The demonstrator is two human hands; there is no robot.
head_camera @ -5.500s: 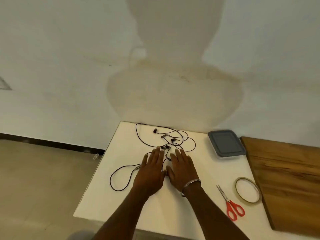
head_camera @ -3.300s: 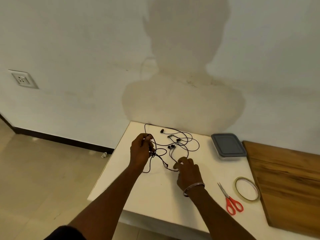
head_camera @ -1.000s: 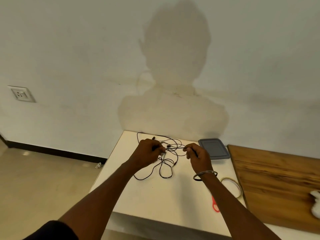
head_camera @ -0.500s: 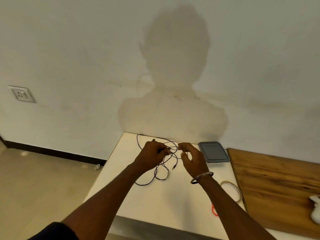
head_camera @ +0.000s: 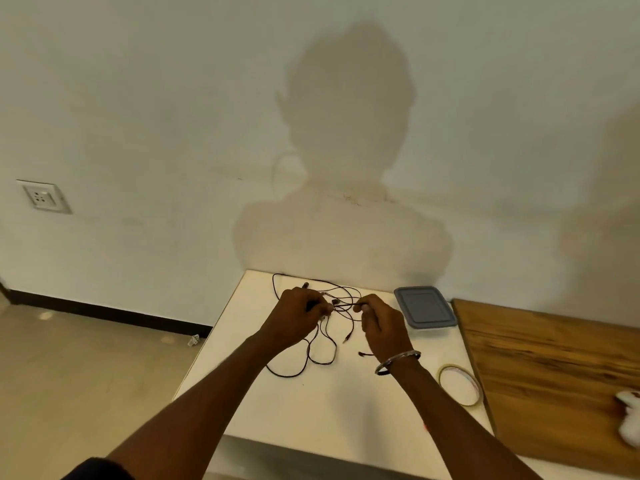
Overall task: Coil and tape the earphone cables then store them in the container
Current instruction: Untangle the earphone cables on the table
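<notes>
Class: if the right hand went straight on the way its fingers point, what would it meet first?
Likely the tangled earphone cables ahead of the right hand, then the left hand.

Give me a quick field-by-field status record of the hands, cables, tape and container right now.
left hand: grips the earphone cables, raised above the table
right hand: fingers pinch a strand of the same tangle
earphone cables: tangled, not yet coiled; loops trail onto the white table
tape roll: lies flat on the table beside the right forearm, untouched
container: grey lid on, at the table's far right corner near the wall
wooden board: to the right of the table
</notes>
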